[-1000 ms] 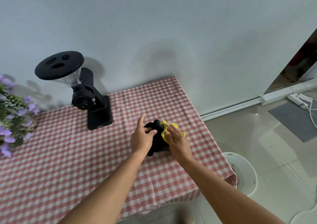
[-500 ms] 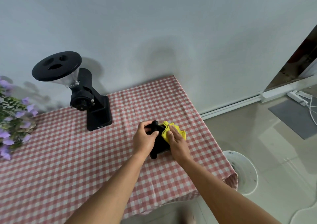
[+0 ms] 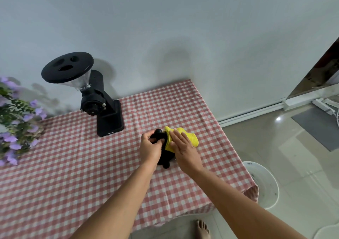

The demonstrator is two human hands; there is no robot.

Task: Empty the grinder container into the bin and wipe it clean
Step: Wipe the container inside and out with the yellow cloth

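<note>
Your left hand clenches round the small black plastic grinder container, which lies on the red-and-white checked tablecloth near its right edge. Your right hand presses the crumpled yellow cloth against it, fingers flat. A tall black coffee grinder stands behind by the white wall; a round white bin sits on the glossy tiled floor.

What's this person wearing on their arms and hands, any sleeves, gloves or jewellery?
Nothing visible. Both forearms are bare to the frame edge, no sleeve in view. The left hand and right hand are ungloved, with no watch, bracelet or ring showing.
</note>
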